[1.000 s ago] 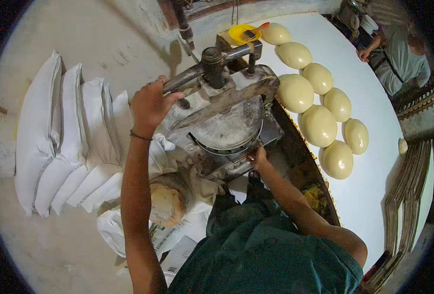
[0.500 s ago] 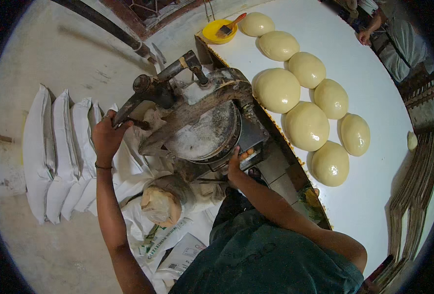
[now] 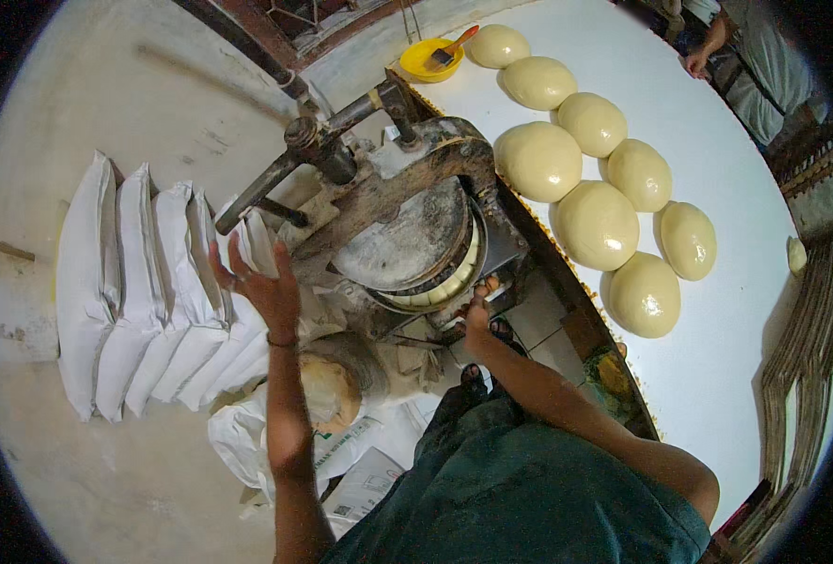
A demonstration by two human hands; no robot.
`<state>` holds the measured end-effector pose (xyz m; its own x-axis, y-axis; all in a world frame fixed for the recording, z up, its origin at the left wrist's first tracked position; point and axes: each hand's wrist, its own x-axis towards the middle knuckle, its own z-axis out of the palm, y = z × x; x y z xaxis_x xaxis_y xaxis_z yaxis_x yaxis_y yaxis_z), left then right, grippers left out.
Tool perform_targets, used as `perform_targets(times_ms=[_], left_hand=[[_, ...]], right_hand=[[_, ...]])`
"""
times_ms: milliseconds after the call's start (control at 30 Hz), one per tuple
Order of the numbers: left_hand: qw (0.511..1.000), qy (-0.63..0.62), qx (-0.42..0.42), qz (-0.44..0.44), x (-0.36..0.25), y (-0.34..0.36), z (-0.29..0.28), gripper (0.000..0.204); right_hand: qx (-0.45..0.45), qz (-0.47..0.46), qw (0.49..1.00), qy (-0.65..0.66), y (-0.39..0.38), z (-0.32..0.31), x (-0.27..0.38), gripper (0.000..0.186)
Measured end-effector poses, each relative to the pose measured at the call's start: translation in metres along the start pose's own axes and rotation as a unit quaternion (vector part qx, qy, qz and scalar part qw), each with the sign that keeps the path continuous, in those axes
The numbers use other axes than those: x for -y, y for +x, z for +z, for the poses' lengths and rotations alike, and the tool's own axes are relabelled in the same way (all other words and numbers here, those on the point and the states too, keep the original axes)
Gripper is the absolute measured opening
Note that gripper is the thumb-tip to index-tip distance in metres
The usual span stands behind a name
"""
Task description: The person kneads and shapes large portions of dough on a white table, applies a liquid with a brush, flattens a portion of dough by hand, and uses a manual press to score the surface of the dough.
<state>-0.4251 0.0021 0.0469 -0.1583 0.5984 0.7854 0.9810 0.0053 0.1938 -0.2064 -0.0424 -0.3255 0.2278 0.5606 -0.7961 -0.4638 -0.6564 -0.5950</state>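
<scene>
Head view, from the left: a whitish bucket [image 3: 22,310] stands by the wall beside a leaning row of filled white sacks [image 3: 87,291]. Just to their right, the left hand [image 3: 272,296] is raised with its fingers spread wide, holding nothing, near but apart from the end of the metal lever [image 3: 258,191]. That lever tops a worn, floury press [image 3: 369,211]. Under its round plate [image 3: 402,246], pale dough [image 3: 460,278] shows in segments along the front right rim. Behind, a yellow bowl [image 3: 421,68] with an orange-handled brush [image 3: 459,41] sits on the bench's far corner. At the press's lower front edge, the right hand [image 3: 477,310] is partly closed, its fingers curled; whether it grips anything cannot be told. Farther right, eight glossy dough balls [image 3: 597,226] lie on the white bench [image 3: 717,376]. Past them are another person's hand [image 3: 696,64] at the far edge and stacked trays [image 3: 797,338] at the right.
</scene>
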Motion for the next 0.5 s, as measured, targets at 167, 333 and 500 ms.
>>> perform_targets(times_ms=[167, 333, 500], left_hand=[[0.852, -0.188, 0.184, -0.453, 0.002, -0.233, 0.006, 0.057], [0.47, -0.469, 0.357, -0.657, 0.027, -0.347, 0.046, 0.081], [0.251, -0.554, 0.492, -0.623, -0.018, -0.304, 0.087, 0.085]], right_hand=[[-0.154, -0.048, 0.987, -0.001, -0.055, -0.097, -0.016, 0.05], [-0.193, -0.277, 0.929, -0.154, -0.102, -0.177, 0.007, 0.05], [-0.167, -0.257, 0.923, -0.233, -0.155, -0.239, 0.071, 0.048]])
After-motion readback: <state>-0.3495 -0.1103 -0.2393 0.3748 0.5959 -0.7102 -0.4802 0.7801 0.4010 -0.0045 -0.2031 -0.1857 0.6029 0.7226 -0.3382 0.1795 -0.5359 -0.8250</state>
